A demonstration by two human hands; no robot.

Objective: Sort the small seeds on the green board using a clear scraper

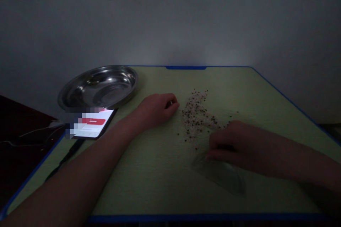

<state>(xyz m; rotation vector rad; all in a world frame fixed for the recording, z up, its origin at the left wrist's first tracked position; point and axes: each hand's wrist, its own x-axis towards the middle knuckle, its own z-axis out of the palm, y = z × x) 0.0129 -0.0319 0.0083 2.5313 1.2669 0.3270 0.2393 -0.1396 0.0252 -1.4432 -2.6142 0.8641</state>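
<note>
Your left hand [173, 103] sits loosely closed beside mixed grains [195, 113], your right hand [226, 143] curls at a clear object [226, 177], grip unclear, and the phone [93, 131] shows unreadable writing.

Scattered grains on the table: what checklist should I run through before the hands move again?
- Pale grains and dark bits within the table's edges: ok.
- Everything gathered together: not ok; several dark bits lie apart.
- Left hand clear of the pile: ok, beside it.
- Right hand gripping the see-through item: cannot tell, blurred.
- Metal bowl wholly over the table: not ok, its left side reaches past the edge.
</note>
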